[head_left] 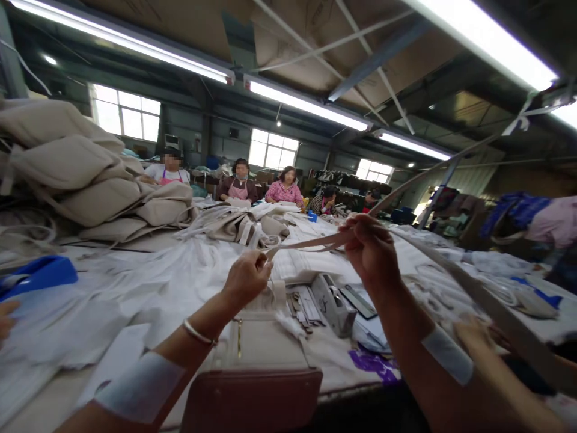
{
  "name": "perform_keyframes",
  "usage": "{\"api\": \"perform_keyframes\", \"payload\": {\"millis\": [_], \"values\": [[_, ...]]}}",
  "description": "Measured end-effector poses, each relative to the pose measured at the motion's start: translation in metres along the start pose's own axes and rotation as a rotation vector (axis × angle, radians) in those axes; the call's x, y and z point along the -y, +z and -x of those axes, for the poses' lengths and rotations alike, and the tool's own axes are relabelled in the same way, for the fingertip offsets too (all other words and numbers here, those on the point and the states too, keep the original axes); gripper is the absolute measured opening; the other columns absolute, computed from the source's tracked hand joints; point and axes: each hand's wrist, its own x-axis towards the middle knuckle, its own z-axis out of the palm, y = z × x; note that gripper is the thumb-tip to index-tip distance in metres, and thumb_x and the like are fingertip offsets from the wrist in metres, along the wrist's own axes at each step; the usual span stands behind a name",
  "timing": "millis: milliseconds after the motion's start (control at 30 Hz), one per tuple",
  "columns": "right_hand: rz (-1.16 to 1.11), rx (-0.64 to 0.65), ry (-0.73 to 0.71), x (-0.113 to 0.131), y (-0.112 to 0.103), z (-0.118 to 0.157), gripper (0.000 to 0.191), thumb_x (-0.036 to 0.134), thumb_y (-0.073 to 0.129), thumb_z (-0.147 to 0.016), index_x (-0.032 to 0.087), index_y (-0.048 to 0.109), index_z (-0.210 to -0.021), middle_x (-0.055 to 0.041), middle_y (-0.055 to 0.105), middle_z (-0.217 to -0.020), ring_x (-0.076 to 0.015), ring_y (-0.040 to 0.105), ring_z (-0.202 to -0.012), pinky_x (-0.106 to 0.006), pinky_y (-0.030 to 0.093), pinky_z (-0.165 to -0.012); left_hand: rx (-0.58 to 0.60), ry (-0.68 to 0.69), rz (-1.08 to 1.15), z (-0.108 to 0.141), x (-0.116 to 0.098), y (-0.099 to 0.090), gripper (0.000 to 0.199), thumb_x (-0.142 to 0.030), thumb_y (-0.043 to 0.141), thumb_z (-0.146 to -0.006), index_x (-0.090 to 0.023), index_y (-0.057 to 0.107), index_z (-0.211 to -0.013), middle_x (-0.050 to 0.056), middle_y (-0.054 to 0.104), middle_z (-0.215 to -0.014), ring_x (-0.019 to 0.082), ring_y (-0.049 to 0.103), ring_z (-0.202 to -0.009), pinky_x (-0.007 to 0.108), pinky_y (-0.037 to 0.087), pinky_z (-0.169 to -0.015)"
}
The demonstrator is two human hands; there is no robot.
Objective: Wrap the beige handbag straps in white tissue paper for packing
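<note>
Fingers of the left hand (pixel 247 278) and right hand (pixel 370 246) were pinched closed on a beige strap (pixel 311 241), raised above the cluttered table (pixel 336 376).

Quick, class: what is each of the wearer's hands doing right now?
Left hand: closed, gripping the beige strap near its end.
Right hand: closed, pinching the same strap higher up.
</note>
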Motion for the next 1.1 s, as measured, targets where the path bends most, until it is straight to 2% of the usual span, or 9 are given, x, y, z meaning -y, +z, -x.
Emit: {"api": "perform_keyframes", "payload": {"millis": [133, 233, 300, 400, 533, 600, 767, 967, 1100], "values": [[-0.002, -0.017, 0.038, -0.008, 0.006, 0.037, 0.014, 0.024, 0.073, -0.076, 0.031, 0.075, -0.087, 0.0001, 0.070, -0.088, -0.0179, 0.067, -0.077, -0.041, 0.053, -0.086, 0.534, -0.555, 0.417, 0.024, -0.017, 0.008, 0.057, -0.069, 0.058, -0.075, -0.013, 0.068, -0.081, 0.011, 0.068, -0.076, 0.025, 0.065, -0.074, 0.034, 0.049, -0.066], [0.069, 0.071, 0.008, -0.011, 0.015, 0.061, 0.014, 0.027, 0.071, -0.078, 0.035, 0.076, -0.089, -0.0012, 0.071, -0.093, -0.0224, 0.067, -0.089, -0.045, 0.051, -0.092, 0.700, -0.763, 0.789, 0.024, -0.028, 0.016, 0.071, -0.077, 0.053, -0.073, -0.011, 0.066, -0.096, 0.019, 0.071, -0.095, 0.031, 0.069, -0.087, 0.042, 0.054, -0.074], [0.181, 0.197, 0.004, -0.014, 0.017, 0.079, 0.015, 0.028, 0.070, -0.079, 0.037, 0.076, -0.090, -0.0023, 0.072, -0.098, -0.0258, 0.065, -0.102, -0.047, 0.047, -0.098, 0.678, -0.769, 0.942, 0.020, -0.032, 0.023, 0.071, -0.075, 0.049, -0.077, -0.010, 0.065, -0.098, 0.020, 0.071, -0.096, 0.032, 0.069, -0.088, 0.043, 0.055, -0.075], [0.363, 0.459, 0.008, -0.023, 0.011, 0.108, 0.017, 0.030, 0.070, -0.078, 0.039, 0.076, -0.092, -0.0015, 0.071, -0.110, -0.0281, 0.054, -0.122, -0.048, 0.039, -0.107, 0.438, -0.772, 1.010, 0.012, -0.033, 0.032, 0.046, -0.051, 0.050, -0.091, -0.008, 0.064, -0.094, 0.017, 0.072, -0.087, 0.026, 0.071, -0.077, 0.037, 0.057, -0.067], [0.602, 0.732, 0.073, -0.033, -0.011, 0.142, 0.025, 0.023, 0.066, -0.078, 0.039, 0.077, -0.094, 0.0062, 0.041, -0.150, -0.0288, 0.025, -0.144, -0.048, 0.023, -0.116, 0.152, -0.755, 0.943, 0.002, -0.029, 0.028, 0.018, -0.011, 0.044, -0.094, -0.009, 0.061, -0.087, 0.012, 0.071, -0.082, 0.019, 0.071, -0.072, 0.030, 0.059, -0.064], [0.553, 0.686, 0.205, -0.038, -0.022, 0.150, 0.029, 0.018, 0.059, -0.081, 0.036, 0.078, -0.092, 0.0053, 0.034, -0.154, -0.0292, 0.025, -0.144, -0.048, 0.026, -0.113, 0.121, -0.724, 0.928, -0.002, -0.029, 0.020, 0.019, -0.008, 0.042, -0.093, -0.009, 0.060, -0.088, 0.012, 0.071, -0.084, 0.018, 0.071, -0.073, 0.030, 0.060, -0.065], [0.042, 0.186, 0.721, -0.051, -0.016, 0.143, 0.029, 0.032, 0.065, -0.081, 0.024, 0.072, -0.108, -0.0119, 0.061, -0.128, -0.0264, 0.061, -0.110, -0.039, 0.051, -0.083, 0.084, -0.642, 0.864, 0.000, -0.041, 0.013, 0.015, -0.004, 0.047, -0.091, -0.008, 0.061, -0.091, 0.013, 0.072, -0.083, 0.017, 0.071, -0.071, 0.027, 0.060, -0.063], [-0.026, 0.245, 1.097, -0.068, 0.033, 0.151, 0.045, 0.040, 0.082, -0.059, 0.012, 0.065, -0.089, -0.0086, 0.070, -0.078, -0.0201, 0.067, -0.061, -0.027, 0.049, -0.051, 0.150, -0.588, 0.694, 0.011, -0.046, 0.022, 0.012, -0.001, 0.059, -0.083, -0.007, 0.064, -0.093, 0.016, 0.073, -0.089, 0.020, 0.071, -0.075, 0.028, 0.060, -0.060], [-0.144, 0.264, 1.170, -0.068, 0.043, 0.160, 0.044, 0.043, 0.081, -0.056, 0.010, 0.064, -0.078, -0.0101, 0.069, -0.071, -0.0208, 0.066, -0.055, -0.030, 0.051, -0.050, 0.148, -0.581, 0.620, 0.010, -0.038, 0.012, 0.011, -0.005, 0.061, -0.084, -0.006, 0.066, -0.094, 0.016, 0.072, -0.091, 0.019, 0.070, -0.073, 0.026, 0.059, -0.060]]}}
